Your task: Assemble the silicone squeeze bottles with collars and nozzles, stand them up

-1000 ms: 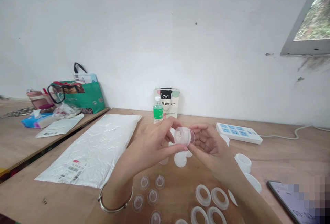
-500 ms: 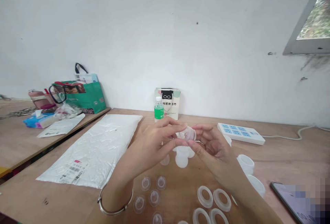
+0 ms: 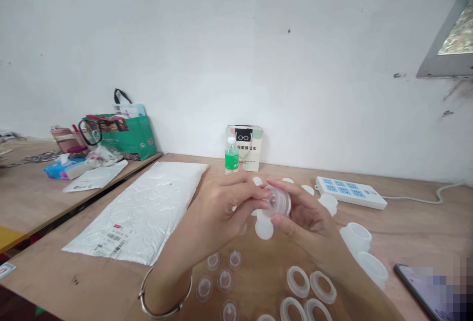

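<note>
The person holds a translucent plastic piece (image 3: 280,201) up in front of the chest, above the wooden table (image 3: 417,227), with both hands meeting on it. The left hand (image 3: 231,207) is drawn into a narrow pinch, its thumb and forefinger tips together at the piece's left side, where a small clear part shows; whether those tips reach inside the rim is hard to tell. The right hand (image 3: 308,212) is half curled around the other side, thumb at the lower edge and fingers along the upper right, with a hollow palm. A metal bracelet (image 3: 141,301) circles the left wrist. Below the left hand lie small clear domed pieces (image 3: 224,280), set apart from one another; below the right hand sit white rings (image 3: 297,282), close together. White round pieces (image 3: 264,229) show just beneath the held part, partly hidden by the hands. Translucent cups (image 3: 373,267) stand beside the right forearm, near a phone (image 3: 416,289).
</note>
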`<state>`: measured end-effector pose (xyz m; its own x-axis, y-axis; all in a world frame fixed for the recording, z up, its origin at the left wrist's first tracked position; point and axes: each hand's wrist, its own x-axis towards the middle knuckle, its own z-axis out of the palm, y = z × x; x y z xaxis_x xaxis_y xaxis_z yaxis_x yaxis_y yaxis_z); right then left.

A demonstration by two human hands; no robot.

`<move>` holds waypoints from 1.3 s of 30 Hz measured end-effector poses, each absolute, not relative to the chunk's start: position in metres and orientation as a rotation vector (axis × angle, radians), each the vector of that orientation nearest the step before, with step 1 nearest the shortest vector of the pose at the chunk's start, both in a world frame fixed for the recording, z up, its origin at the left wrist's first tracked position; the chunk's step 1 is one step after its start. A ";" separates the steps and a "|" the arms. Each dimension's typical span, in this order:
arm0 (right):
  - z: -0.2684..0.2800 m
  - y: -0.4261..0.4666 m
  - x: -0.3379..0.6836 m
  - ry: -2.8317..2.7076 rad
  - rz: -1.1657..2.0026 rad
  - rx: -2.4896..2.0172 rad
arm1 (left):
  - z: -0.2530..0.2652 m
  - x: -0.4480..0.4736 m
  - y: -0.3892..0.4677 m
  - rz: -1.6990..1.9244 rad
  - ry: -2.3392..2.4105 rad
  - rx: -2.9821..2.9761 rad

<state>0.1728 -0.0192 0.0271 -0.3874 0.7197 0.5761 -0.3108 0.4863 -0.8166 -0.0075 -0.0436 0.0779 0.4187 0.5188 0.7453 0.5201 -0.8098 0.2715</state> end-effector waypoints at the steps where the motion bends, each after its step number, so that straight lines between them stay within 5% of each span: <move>1: 0.028 -0.020 0.172 -1.609 1.158 -0.342 | 0.078 -0.007 -0.046 -1.395 -0.969 -2.632; 39: 0.034 -0.027 0.178 -1.638 1.437 -0.338 | 0.083 -0.028 -0.053 -1.348 -1.084 -2.790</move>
<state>0.1775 -0.0269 0.0340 -0.5557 0.7060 0.4391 -0.3434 0.2861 -0.8945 -0.0283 -0.0535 0.0828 0.4472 0.6164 0.6481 0.5010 -0.7729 0.3894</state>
